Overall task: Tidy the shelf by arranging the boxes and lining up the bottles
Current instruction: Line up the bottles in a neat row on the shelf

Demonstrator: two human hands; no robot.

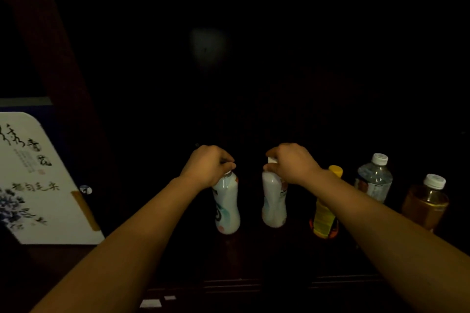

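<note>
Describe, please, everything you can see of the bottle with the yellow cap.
The bottle with the yellow cap stands upright on the dark shelf, between a white bottle and a clear water bottle, apart from both. It looks plastic, with a yellow label and orange-red base. Its cap is on. The right forearm crosses before its neck, hiding it; contact cannot be told.

My right grip point(292, 164) pinches the cap of the white bottle point(273, 204) just left of the yellow bottle point(324, 216). My left grip point(207, 164) curls over the second white bottle point(227, 207), farther left. Right of the yellow one stand a water bottle point(373, 180) and an amber bottle point(426, 204).
</note>
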